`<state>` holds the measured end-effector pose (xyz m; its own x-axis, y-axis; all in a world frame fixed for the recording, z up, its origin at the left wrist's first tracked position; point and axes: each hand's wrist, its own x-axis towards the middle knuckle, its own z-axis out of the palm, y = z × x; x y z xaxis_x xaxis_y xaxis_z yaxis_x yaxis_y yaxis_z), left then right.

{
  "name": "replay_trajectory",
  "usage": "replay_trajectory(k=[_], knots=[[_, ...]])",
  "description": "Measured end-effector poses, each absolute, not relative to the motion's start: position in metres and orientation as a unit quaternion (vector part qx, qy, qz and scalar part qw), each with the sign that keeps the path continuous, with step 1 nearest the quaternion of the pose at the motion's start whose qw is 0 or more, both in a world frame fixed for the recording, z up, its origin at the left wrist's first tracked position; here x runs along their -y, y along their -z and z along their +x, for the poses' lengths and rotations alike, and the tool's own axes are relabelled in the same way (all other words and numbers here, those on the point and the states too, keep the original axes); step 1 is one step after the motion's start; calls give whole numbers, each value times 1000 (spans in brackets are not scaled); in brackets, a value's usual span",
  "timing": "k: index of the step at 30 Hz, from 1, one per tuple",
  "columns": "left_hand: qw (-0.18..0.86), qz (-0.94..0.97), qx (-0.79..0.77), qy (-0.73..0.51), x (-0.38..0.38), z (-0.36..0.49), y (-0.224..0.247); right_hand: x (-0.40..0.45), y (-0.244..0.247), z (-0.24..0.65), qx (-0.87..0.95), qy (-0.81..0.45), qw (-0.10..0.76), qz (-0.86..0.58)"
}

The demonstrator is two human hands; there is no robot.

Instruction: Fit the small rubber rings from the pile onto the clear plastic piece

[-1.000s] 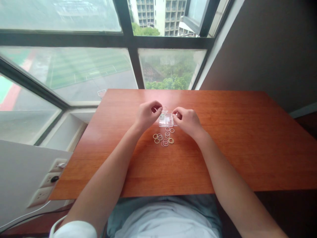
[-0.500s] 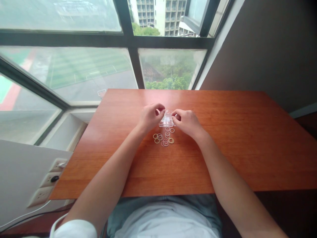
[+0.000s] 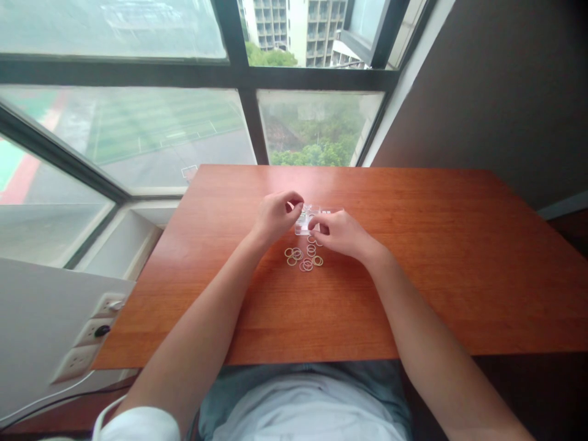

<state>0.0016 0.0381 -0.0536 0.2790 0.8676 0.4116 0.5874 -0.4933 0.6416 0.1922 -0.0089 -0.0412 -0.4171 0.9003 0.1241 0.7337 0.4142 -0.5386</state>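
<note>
A small clear plastic box (image 3: 302, 230) lies on the table with compartments that look divided; both hands cover parts of it. My left hand (image 3: 276, 215) is at its left side, thumb and forefinger curled together near the rim; what they hold, if anything, is too small to make out. Over the box's front right part reaches my right hand (image 3: 343, 233), with thumb and forefinger apart and nothing visible between them. Just below its fingertips are pale thin rings (image 3: 311, 250). Closer to me lie several more, among them pink rings (image 3: 305, 265) and yellowish rings (image 3: 318, 261).
The reddish-brown wooden table (image 3: 441, 263) extends to both sides. Behind it stands a dark-framed window (image 3: 250, 78). On the low wall at the left are power sockets (image 3: 94, 334) with plugs and cables.
My right hand has moved left and toward me, from the box's right side to over its front, and its thumb and forefinger have parted. My left hand has barely moved.
</note>
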Motion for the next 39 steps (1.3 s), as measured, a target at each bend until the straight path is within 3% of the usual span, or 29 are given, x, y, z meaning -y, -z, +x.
replay_trajectory(k=[5,12,25,39], knots=[[186,776,-474,-373,-39,2,54,14,36,189,829,-215,217,-468],[192,783,-473,-355,-39,0,56,14,38,188,839,-197,143,-486],[192,786,-471,-351,-40,-1,57,18,37,187,847,-231,108,-467],[194,798,-460,-337,-39,-1,56,17,39,184,837,-260,112,-469]])
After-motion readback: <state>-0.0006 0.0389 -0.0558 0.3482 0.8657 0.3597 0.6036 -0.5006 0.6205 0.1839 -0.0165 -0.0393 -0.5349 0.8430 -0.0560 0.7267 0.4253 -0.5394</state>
